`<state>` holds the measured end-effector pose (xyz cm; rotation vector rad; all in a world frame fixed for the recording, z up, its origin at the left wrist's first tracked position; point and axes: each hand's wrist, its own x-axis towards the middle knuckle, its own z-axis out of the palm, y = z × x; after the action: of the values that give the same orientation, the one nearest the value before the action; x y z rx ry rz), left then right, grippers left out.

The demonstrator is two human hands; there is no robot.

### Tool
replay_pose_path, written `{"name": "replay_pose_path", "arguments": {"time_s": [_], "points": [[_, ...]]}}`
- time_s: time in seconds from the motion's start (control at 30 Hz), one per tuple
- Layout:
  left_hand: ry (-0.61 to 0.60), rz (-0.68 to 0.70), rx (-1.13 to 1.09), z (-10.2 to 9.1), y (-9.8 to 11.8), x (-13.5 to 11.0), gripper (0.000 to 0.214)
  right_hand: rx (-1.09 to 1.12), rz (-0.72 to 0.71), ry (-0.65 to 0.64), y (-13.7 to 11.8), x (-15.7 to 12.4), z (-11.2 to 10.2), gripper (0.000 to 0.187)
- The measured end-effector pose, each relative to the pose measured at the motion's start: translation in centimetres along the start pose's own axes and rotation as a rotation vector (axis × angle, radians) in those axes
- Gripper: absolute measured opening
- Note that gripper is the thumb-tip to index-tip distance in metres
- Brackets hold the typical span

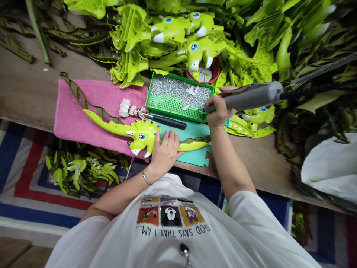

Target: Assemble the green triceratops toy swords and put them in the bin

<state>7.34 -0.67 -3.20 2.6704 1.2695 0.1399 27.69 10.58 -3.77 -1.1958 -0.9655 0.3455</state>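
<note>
My right hand (219, 111) is wrapped round a grey electric screwdriver (245, 96). Its tip is at the right end of a green perforated tray (178, 114), which holds many small silver screws (170, 87). My left hand (166, 149) lies flat with its fingers stretched over a lime-green dinosaur-head toy bow (143, 136), covering its middle. One curved arm of the toy reaches left over a pink towel (75, 111), the other right over a teal foam mat (195, 160). A dark olive curved part (80, 96) lies partly beneath the toy.
A black-handled tool (170, 122) with a cloth-wrapped head lies below the tray. Behind it are piled green dinosaur parts (173, 33) and a red bowl (216, 70). Finished-looking toys (80, 167) sit below the table's left edge. A white bag (331, 163) is at right.
</note>
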Motion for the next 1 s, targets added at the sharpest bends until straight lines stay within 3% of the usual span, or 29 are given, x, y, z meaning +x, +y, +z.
{"name": "replay_pose_path", "arguments": {"time_s": [0.2,0.33,0.47,0.63,0.8,0.9,1.0], "points": [[0.012,0.008,0.016,-0.1,-0.1,0.0,0.065,0.028,0.035,-0.051,-0.2,0.7,0.4,0.035],[0.115,0.153,0.028,0.3,-0.5,0.0,0.055,0.065,0.030,-0.028,-1.7,0.7,0.3,0.037],[0.188,0.232,-0.004,1.1,-0.7,0.1,0.053,0.115,-0.035,-0.039,-5.2,-1.0,-1.6,0.033],[0.174,0.189,-0.053,1.3,-0.3,0.3,0.049,0.237,-0.051,-0.202,-9.2,-5.2,-5.2,0.022],[0.148,0.155,-0.122,1.4,0.0,0.5,0.050,0.223,0.016,-0.219,-9.0,-7.8,-6.7,0.014],[0.139,0.150,-0.122,1.3,0.0,0.5,0.051,0.204,0.016,-0.181,-8.2,-8.0,-6.6,0.016],[0.131,0.160,-0.110,1.2,0.0,0.5,0.051,0.246,0.026,-0.225,-7.8,-7.9,-6.5,0.014]]}}
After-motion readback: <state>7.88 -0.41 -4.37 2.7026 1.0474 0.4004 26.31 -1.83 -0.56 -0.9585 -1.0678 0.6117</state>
